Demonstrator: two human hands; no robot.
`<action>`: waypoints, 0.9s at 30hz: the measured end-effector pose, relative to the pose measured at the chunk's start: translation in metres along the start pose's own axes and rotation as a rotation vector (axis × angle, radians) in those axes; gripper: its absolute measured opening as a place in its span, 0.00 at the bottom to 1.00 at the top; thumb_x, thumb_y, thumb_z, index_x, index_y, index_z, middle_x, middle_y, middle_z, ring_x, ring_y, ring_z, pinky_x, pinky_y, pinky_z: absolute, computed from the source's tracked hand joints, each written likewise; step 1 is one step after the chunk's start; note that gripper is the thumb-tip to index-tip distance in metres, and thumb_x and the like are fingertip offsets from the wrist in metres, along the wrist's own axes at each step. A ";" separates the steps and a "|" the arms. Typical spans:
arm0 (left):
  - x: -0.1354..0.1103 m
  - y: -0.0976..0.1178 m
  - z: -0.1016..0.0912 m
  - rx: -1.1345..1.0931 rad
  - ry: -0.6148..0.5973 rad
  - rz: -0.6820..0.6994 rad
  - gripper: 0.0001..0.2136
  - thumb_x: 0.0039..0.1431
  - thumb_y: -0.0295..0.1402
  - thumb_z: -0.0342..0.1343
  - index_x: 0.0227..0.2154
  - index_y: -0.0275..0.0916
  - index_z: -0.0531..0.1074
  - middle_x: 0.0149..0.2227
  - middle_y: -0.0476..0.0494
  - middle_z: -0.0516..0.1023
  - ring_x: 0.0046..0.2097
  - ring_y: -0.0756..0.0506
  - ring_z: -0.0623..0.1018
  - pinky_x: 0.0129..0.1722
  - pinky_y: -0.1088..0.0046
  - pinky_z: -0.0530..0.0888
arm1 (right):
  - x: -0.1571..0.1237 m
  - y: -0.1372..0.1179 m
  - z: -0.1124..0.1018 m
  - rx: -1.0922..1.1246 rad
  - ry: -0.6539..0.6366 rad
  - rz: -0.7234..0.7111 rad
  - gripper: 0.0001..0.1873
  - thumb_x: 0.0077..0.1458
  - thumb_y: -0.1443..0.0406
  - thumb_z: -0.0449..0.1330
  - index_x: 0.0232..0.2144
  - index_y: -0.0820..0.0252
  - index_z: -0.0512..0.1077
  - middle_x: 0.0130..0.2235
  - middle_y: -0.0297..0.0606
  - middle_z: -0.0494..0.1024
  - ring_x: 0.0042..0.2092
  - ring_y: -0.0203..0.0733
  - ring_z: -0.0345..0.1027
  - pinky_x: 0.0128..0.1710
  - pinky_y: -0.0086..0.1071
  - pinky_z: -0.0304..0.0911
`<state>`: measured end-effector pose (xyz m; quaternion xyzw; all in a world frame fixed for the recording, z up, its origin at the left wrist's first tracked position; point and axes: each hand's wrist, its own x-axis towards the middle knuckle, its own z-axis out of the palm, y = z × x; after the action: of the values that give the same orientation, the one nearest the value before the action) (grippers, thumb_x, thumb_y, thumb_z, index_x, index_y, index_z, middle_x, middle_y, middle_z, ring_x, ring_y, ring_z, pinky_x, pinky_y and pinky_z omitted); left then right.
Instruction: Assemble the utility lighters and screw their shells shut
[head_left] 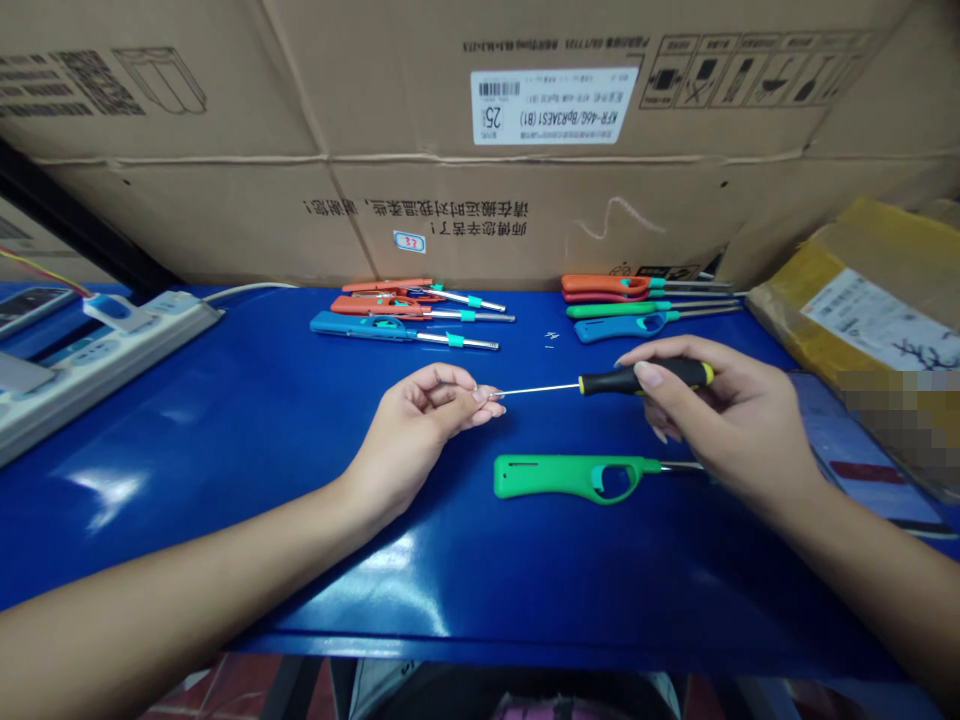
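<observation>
Near centre of the blue counter (262,420), the right hand (720,420) has its grip closed round the black-and-yellow handle of a thin screwdriver (609,382), shaft pointing toward 9 o'clock. The left hand (420,415), w/ fingertips (480,395) pinched narrow, meets the tip. It pinches a tiny piece (496,396), too small to identify. A green lighter (570,476) lies flat at 6 o'clock of the screwdriver, just beside the right hand, its metal tube running under that palm. Neither grip holds it, as far as can be seen.

Risks, as a judgement:
- The tip sits right against bare fingertips, so a push along the shaft toward 9 o'clock could jab skin.
- The pinch is slight & the piece minute. Any slip prob. drops it on the glossy counter, where it could roll & get lost among the loose specks (551,340) at 12 o'clock.
- The right wrist hangs over the lighter's tube, so lowering it could nudge the lighter askew.

The left lighter batch (405,310) at 11 o'clock and the right lighter batch (637,305) at 1 o'clock lie well apart from both hands, so there is little risk there. The power strip (97,350) at 9 o'clock is far off too.
</observation>
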<state>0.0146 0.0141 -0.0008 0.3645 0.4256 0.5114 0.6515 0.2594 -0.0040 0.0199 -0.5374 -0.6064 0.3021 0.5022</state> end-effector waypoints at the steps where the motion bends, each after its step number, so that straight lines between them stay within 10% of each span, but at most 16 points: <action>1: 0.000 0.000 0.000 0.006 0.001 0.007 0.14 0.44 0.27 0.74 0.30 0.34 0.73 0.34 0.40 0.85 0.36 0.47 0.84 0.40 0.77 0.80 | 0.000 0.000 0.000 -0.002 0.001 0.003 0.12 0.57 0.55 0.66 0.36 0.57 0.79 0.18 0.28 0.66 0.20 0.32 0.56 0.19 0.29 0.51; 27: 0.001 0.000 0.001 0.126 -0.025 0.029 0.14 0.49 0.30 0.73 0.38 0.34 0.79 0.40 0.38 0.85 0.42 0.45 0.85 0.42 0.76 0.81 | 0.010 0.009 -0.002 0.129 -0.030 0.013 0.07 0.58 0.57 0.66 0.34 0.53 0.77 0.18 0.27 0.66 0.18 0.35 0.60 0.18 0.31 0.58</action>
<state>0.0157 0.0148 -0.0011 0.4173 0.4433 0.4883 0.6252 0.2652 0.0074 0.0152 -0.5033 -0.5895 0.3517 0.5248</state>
